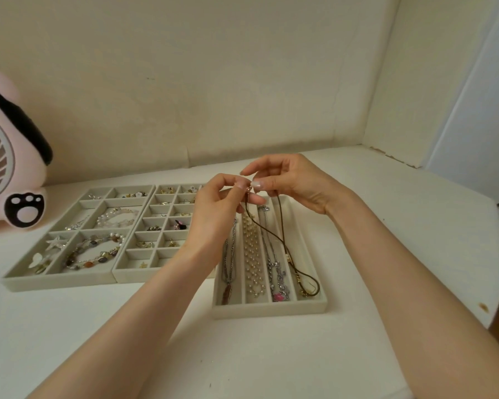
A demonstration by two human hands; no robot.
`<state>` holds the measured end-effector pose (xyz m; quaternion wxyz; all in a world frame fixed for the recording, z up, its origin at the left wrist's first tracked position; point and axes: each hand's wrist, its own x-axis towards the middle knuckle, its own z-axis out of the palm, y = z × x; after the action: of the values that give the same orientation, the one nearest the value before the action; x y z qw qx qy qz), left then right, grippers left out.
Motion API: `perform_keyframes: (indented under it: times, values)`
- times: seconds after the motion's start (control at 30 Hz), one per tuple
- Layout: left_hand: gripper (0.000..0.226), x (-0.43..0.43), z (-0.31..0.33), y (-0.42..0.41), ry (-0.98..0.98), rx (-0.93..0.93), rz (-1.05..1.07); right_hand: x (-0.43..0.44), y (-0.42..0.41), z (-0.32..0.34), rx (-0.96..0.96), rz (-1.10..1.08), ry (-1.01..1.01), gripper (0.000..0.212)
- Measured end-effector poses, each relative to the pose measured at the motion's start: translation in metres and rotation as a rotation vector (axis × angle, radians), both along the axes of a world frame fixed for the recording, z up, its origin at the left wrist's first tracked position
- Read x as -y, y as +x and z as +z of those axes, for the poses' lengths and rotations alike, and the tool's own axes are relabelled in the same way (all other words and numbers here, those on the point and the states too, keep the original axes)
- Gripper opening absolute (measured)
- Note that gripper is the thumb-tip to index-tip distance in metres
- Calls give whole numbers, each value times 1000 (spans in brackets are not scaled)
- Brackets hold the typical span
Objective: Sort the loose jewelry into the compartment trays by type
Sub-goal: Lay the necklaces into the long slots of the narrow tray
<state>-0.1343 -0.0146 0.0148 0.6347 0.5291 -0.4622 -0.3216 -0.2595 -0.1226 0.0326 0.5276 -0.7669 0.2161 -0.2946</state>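
- Left hand [213,208]: thumb and forefinger pinch one end of the brown cord necklace [283,243] at its clasp.
- Right hand [294,180]: pinches the other end, just beside the left fingertips.
- Cord: hangs from both hands; its lower loop lies in the rightmost slot of the four-slot tray [271,311].

On my table [271,355]: bracelet tray [55,283] at left, earring tray [144,276] touching its right side, necklace tray [271,311] rightmost, nearer me, cord [317,283] in its rightmost slot. Fan [9,168] behind the bracelet tray, far left.
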Motion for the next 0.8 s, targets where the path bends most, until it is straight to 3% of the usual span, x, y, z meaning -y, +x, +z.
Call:
perform_keyframes:
  times: [0.1, 0.4, 0.8]
  values:
    - [5, -1, 0, 0, -12, -5, -5, 2, -3, 1, 35, -48, -15, 22]
    - [19, 3, -3, 4, -22, -35, 34, -2, -2, 2, -11, -73, -92, 20]
    - [12, 6, -8, 5, -67, 30, 45, -5, 3, 3, 8, -67, -122, 16]
